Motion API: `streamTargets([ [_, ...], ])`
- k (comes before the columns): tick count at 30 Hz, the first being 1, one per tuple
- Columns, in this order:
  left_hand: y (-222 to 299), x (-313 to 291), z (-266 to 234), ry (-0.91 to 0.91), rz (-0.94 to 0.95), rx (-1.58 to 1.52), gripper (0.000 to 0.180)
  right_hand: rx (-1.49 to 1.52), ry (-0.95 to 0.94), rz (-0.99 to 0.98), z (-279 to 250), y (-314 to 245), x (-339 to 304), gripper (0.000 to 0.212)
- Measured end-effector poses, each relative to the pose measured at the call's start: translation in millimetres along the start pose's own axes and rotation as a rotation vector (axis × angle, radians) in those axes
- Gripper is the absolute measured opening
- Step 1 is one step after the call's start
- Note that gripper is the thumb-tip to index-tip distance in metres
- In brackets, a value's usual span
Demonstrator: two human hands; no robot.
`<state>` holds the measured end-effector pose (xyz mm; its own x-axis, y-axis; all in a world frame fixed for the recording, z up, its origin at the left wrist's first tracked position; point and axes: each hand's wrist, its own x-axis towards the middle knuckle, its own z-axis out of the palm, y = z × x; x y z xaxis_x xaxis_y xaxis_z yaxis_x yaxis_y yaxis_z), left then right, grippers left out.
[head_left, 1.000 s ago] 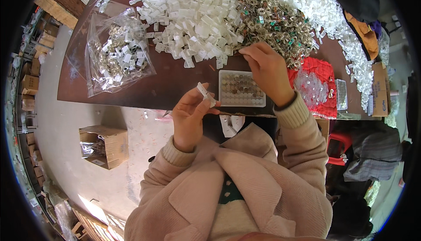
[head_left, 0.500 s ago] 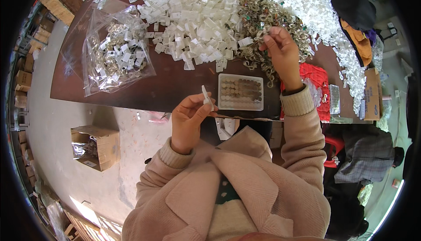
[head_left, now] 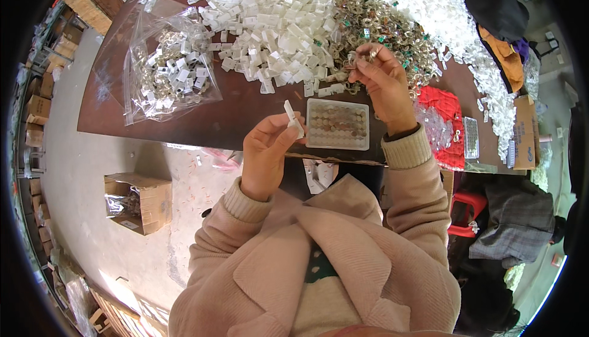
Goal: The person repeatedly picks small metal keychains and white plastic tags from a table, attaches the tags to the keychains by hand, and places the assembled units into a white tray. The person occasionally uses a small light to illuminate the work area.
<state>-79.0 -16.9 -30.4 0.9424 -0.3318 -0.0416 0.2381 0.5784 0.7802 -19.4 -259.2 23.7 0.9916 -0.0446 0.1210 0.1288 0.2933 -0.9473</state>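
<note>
Right hand (head_left: 389,85) has moved slightly leftward since the earlier frame; it pinches a small shiny piece (head_left: 372,55) near the pile of metal parts (head_left: 392,30). The left hand (head_left: 266,150) grips a white plastic part (head_left: 290,114), just left of the clear tray (head_left: 334,147).

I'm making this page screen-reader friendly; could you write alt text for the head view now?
A person's left hand holds a small white piece while the right hand is at a pile of mixed small parts on a dark table. Nearby are a tray of round pieces, a white heap and a clear bag of parts.
</note>
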Motion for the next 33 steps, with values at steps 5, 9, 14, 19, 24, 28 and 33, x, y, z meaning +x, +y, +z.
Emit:
streamTargets([
  [5,4,11,-3,-0.023,0.146,-0.133,0.032,-0.03,-0.144,0.039,39,8,-18,0.021],
  [9,13,14,-18,-0.098,0.116,-0.286,0.034,-0.072,-0.333,0.096,64,16,-20,0.025],
  [14,8,8,-31,-0.008,0.202,-0.145,0.031,-0.194,-0.283,0.063,85,29,-23,0.023],
  [19,2,6,-36,0.08,0.322,-0.045,0.027,-0.564,-0.262,-0.075,89,31,-29,0.018],
  [24,5,3,-39,0.062,0.26,-0.139,0.026,-0.631,-0.225,-0.189,94,33,-29,0.02],
  [28,8,2,-38,0.074,0.221,-0.205,0.028,-0.713,-0.294,-0.266,93,32,-27,0.022],
  [33,10,0,-36,0.053,0.199,-0.2,0.028,-0.807,-0.308,-0.375,92,32,-28,0.02],
])
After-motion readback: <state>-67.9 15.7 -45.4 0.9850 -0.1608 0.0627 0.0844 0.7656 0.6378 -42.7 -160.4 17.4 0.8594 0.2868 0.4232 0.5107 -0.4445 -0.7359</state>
